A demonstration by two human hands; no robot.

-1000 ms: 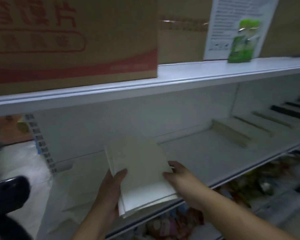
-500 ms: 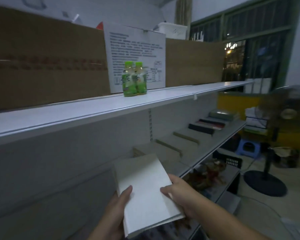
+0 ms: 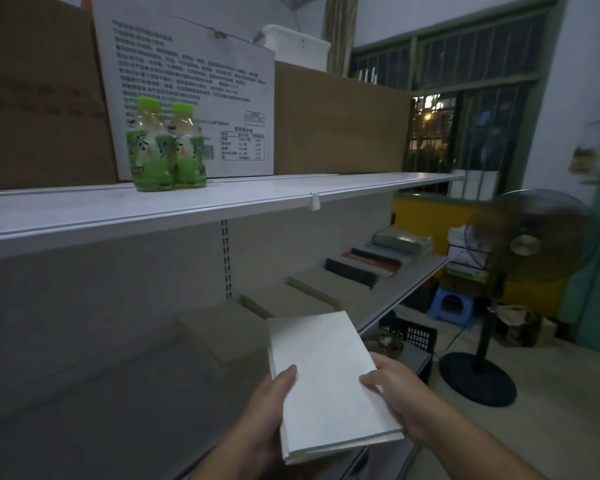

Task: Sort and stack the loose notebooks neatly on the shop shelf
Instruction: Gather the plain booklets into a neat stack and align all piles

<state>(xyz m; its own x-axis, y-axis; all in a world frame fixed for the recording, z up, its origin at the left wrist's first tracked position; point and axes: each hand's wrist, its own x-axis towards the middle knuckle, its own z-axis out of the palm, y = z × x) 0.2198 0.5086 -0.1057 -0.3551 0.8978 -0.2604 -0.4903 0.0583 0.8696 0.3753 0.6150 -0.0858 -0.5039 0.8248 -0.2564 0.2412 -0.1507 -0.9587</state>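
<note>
Left of the left hand [image 3: 267, 407] the shelf [image 3: 84, 393] looks bare, tho it's pretty dim. Ahead of the right hand [image 3: 399, 400], brown stacks [image 3: 222, 330] fill it up, and the upper shelf [image 3: 153, 209] caps headroom.

A person's left hand [image 3: 271, 403] at 6 o'clock and right hand [image 3: 399, 396] at 5 o'clock, both bare. The forearms are uncovered right to the frame's lower edge. Dim light leaves nails and finer detail unclear.
</note>
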